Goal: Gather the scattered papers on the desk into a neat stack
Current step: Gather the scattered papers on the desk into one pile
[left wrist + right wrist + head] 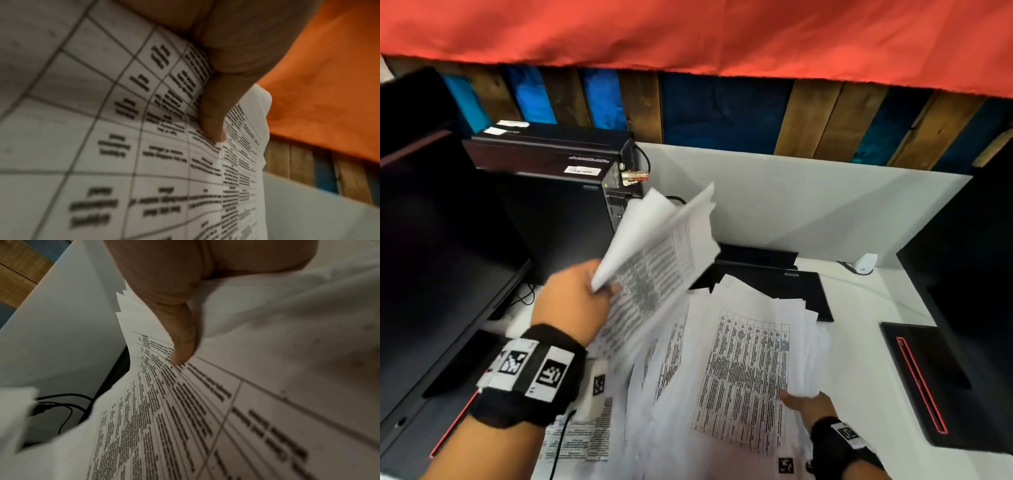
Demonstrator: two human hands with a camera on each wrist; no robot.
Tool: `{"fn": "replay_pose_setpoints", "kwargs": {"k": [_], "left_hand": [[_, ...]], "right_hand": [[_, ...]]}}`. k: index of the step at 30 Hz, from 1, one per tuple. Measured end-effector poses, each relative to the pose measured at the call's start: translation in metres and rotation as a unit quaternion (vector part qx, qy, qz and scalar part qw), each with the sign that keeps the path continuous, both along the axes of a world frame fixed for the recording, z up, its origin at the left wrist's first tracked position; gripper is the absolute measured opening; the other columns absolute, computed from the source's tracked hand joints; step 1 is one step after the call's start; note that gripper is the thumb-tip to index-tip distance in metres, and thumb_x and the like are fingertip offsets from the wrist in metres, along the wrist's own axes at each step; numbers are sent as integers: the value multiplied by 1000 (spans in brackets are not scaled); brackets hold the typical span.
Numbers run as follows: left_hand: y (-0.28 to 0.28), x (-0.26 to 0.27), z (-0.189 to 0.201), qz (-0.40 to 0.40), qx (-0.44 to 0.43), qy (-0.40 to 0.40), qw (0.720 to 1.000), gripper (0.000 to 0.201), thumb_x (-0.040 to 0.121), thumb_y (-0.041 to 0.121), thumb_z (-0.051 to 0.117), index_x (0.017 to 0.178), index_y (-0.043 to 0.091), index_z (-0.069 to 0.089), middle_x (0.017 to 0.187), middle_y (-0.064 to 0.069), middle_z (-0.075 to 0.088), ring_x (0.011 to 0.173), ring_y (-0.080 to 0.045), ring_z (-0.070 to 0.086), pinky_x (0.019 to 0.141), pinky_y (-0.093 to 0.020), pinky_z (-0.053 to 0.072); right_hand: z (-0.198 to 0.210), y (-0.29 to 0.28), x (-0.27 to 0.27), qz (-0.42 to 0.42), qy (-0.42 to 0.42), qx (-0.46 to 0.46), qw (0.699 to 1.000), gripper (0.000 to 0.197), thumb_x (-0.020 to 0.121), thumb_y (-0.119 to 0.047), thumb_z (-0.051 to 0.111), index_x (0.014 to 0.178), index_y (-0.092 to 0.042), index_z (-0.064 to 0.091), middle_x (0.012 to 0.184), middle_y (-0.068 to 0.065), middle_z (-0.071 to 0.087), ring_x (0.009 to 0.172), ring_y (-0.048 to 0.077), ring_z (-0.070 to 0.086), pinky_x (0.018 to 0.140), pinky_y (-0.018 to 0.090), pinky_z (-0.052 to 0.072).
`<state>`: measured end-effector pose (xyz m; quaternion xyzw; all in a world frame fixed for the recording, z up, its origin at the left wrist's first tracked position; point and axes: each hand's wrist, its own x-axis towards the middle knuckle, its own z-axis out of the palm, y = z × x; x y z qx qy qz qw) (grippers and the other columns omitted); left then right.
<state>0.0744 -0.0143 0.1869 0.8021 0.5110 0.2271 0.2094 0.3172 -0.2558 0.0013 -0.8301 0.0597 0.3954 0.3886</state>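
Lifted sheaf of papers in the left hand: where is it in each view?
Head: lifted sheaf at centre, pinched by the left hand, above the loose pile.
Left wrist: fills the left and centre, thumb on it.
Right wrist: can't tell; the sheet seen is the pile's.
Shared landmark: red cloth in head and left wrist.

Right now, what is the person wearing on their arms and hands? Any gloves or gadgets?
No gloves: both hands are bare, and no sleeves show. The left hand has a wide black cuff round the wrist, with white patches printed with blocky black square codes. The right hand has a matching black cuff with one such white patch. A thin black cable runs near the left cuff.
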Motion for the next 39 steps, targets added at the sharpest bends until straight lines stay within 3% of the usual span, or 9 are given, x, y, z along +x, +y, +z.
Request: {"fn": "replay_pose_setpoints", "kwargs": {"k": [4, 11, 18, 22, 27, 30, 34, 36, 39], "left_hand": [[-3, 12, 40, -6, 58, -139, 989, 18, 79, 18, 71, 71, 21, 55, 54, 4, 52, 50, -15, 48, 48, -25, 36], [4, 41, 12, -26, -70, -235, 969, 21, 76, 15, 76, 76, 8, 56, 61, -7, 55, 46, -11, 50, 45, -24, 44], [-4, 62, -99, -9, -258, -109, 960, 52, 69, 11, 82, 114, 3, 59, 101, -14, 65, 83, -24, 58, 72, -30, 47], [-21, 64, -157, -32, -320, -11, 947, 57, 73, 17, 79, 119, 4, 49, 112, -16, 61, 104, -31, 59, 78, -27, 40], [-43, 63, -195, -37, -333, 0, 942, 57, 94, 12, 49, 145, 7, 26, 145, -14, 43, 130, -31, 46, 106, -31, 36], [-49, 61, -203, -105, -336, 86, 932, 62, 95, 3, 39, 151, 15, 15, 153, -6, 30, 139, -25, 34, 107, -22, 28], [-36, 60, -203, -30, -300, 69, 951, 29, 90, 2, 42, 111, 11, 60, 117, -12, 62, 99, -22, 54, 88, -28, 42], [-27, 61, -197, 15, -281, 58, 958, 25, 86, -1, 42, 75, 18, 54, 91, -8, 60, 82, -20, 49, 72, -27, 39], [-21, 67, -190, 27, -287, 77, 955, 26, 85, -2, 41, 70, 18, 47, 87, -5, 55, 81, -21, 47, 71, -23, 35]], "right_hand": [[-2, -6, 8, 9, 12, 13, 1000, 73, 78, -10, 75, 135, 15, 36, 136, 30, 47, 120, 40, 50, 85, 35, 40], [-9, -9, 6, 18, 17, 30, 999, 50, 80, -8, 72, 122, 12, 53, 114, 23, 62, 92, 26, 53, 85, 29, 40], [-9, -6, 4, 10, 29, 70, 997, 109, 58, -43, 85, 141, 6, 34, 144, 21, 43, 130, 34, 45, 106, 35, 34], [-4, -8, 3, -42, 23, 60, 997, 75, 90, -44, 54, 144, 2, 30, 151, 18, 33, 138, 31, 36, 111, 34, 28], [-30, -11, 5, -3, -28, 75, 997, 134, 25, -82, 72, 133, -5, 50, 131, 13, 59, 122, 28, 55, 104, 38, 41], [-36, -11, 8, 26, -39, 67, 997, 121, 26, -68, 83, 127, -5, 55, 121, 13, 65, 113, 27, 61, 97, 38, 47], [-21, -7, 7, 66, -36, 11, 997, 72, 67, -19, 84, 127, 5, 52, 120, 23, 62, 110, 34, 59, 87, 37, 49], [-19, -4, 10, 104, -45, -39, 993, 51, 81, -10, 71, 125, 6, 50, 123, 24, 60, 112, 35, 58, 80, 30, 44], [-13, -1, 15, 161, -43, -74, 983, 45, 86, -6, 64, 127, 7, 49, 127, 23, 58, 116, 34, 57, 82, 28, 43]]}}
